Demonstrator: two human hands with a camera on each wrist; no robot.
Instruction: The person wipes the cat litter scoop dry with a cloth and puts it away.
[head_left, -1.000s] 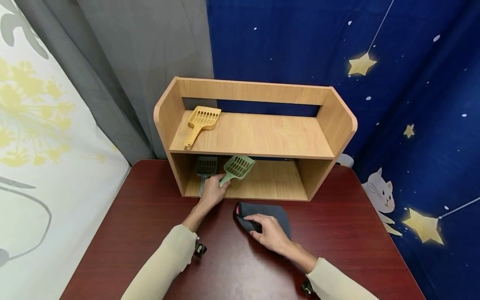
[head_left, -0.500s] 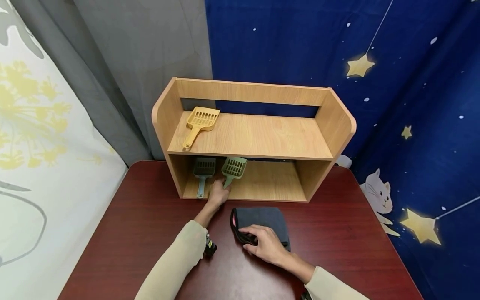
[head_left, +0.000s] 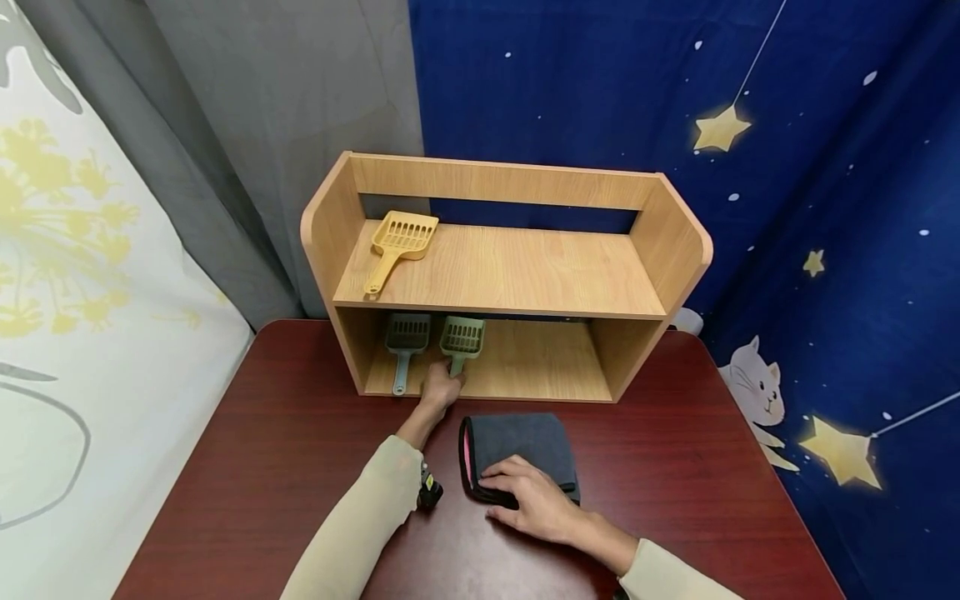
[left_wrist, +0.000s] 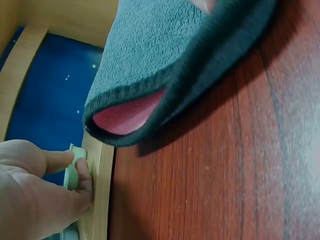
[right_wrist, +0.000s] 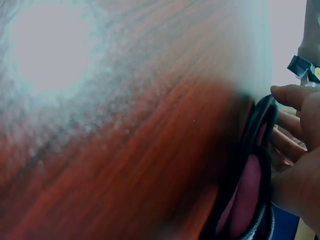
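On the lower shelf, my left hand (head_left: pixel 442 385) pinches the handle of a pale green litter scoop (head_left: pixel 462 337) between thumb and fingers. The slotted head lies toward the back. Close beside it on the left lies a grey-blue litter scoop (head_left: pixel 407 335). In the left wrist view, fingertips close round the green handle (left_wrist: pixel 72 175). My right hand (head_left: pixel 536 504) rests at the near edge of a folded dark grey cloth (head_left: pixel 517 442) with black trim and a pink inside. Its fingers lie on top, with the thumb in front of the edge.
A yellow litter scoop (head_left: pixel 403 237) lies on the upper shelf's left side. The two-tier wooden shelf (head_left: pixel 495 306) stands at the back of the dark red table (head_left: pixel 675 467). Behind hang grey and blue star-patterned curtains (head_left: pixel 555 75).
My left hand has brought the green scoop from a tilt to nearly straight, close beside the grey-blue one. The cloth's near edge has unfolded and lies flatter under my right hand.
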